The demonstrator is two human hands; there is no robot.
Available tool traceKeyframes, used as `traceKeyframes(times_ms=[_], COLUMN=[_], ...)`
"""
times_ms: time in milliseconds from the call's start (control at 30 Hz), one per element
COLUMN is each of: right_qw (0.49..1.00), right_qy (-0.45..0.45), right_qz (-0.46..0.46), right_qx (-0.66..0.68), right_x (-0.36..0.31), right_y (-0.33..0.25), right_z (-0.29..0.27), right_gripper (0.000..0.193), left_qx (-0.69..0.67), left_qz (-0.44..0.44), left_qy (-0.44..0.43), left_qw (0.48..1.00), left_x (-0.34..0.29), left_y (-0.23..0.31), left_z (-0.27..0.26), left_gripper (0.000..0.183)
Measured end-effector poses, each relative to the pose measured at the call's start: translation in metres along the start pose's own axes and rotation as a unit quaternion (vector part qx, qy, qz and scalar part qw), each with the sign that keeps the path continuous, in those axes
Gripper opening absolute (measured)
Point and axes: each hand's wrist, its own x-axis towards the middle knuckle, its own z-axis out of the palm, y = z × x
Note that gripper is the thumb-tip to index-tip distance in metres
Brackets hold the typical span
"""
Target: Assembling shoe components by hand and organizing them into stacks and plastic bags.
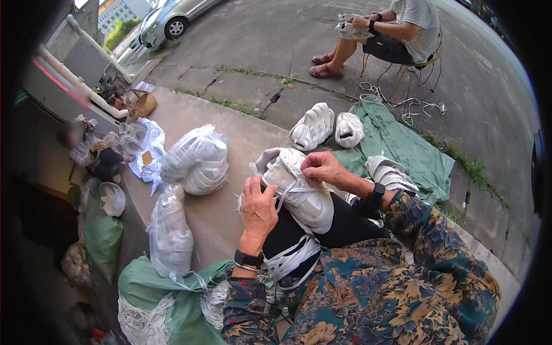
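**White shoe on lap, both hands on it, lace partly in**

Clock centred on the shoe, 12 = top of view.

- White shoe (310, 206): on the wearer's black-clad thigh, toe toward 5, opening toward 11. White lace (298, 189) crosses its front.
- Left hand (259, 210): at 8, fingers spread along the shoe's side, thumb near a lace strand. Can't tell if it grips anything.
- Right hand (329, 169): at 2, thumb and index pinched together by the eyelets. Can't tell if lace is between them.
- Hands apart, shoe between.
- Lace bundle (294, 257): 6, across the lap.
- White shoes on the ground: one group (313, 126) at 12, another (349, 130) at 1, near each other. More stacked shoes (391, 175) at 3, partly behind the right forearm.
- Green sheet (397, 135): 2, on the ground.
- Clear bags, white contents: upper bag (196, 161) between 9 and 10, lower bag (171, 233) at 8.
- Green sack (190, 307): between 7 and 8, white laces hanging over it.
- Seated co-worker (417, 31): 1, holding white footwear.
- Silver car (167, 22): 11, far off.
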Motion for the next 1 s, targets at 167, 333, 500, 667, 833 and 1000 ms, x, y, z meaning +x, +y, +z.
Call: traceKeyframes(times_ms=[167, 333, 500, 667, 833, 1000], right_qw=[0.995, 0.88, 0.878, 0.792, 0.719, 0.705], right_qy=[-0.021, -0.041, -0.184, -0.201, -0.228, -0.273], right_qz=[-0.049, -0.255, -0.133, -0.158, -0.18, -0.134], right_qx=[-0.081, -0.399, -0.422, -0.555, -0.631, -0.64], right_x=[0.017, 0.024, 0.027, 0.026, 0.034, 0.033], right_y=[0.001, -0.01, -0.037, -0.053, -0.059, -0.073], right_z=[0.002, 0.018, 0.009, 0.015, 0.011, 0.014], right_gripper=[0.012, 0.017, 0.039, 0.038, 0.028, 0.032], left_qx=[0.031, 0.018, 0.035, 0.049, 0.017, -0.171], left_qz=[0.048, 0.027, -0.096, -0.176, -0.115, 0.09], left_qy=[-0.043, -0.052, -0.058, -0.198, 0.005, 0.08], left_qw=[0.997, 0.998, 0.993, 0.963, 0.993, 0.978], left_x=[0.003, 0.005, 0.007, 0.024, 0.009, -0.001], left_y=[-0.007, -0.011, -0.001, 0.01, 0.023, 0.123], left_z=[-0.003, -0.003, 0.01, 0.01, 0.033, -0.018], left_gripper=[0.023, 0.019, 0.02, 0.021, 0.014, 0.008])
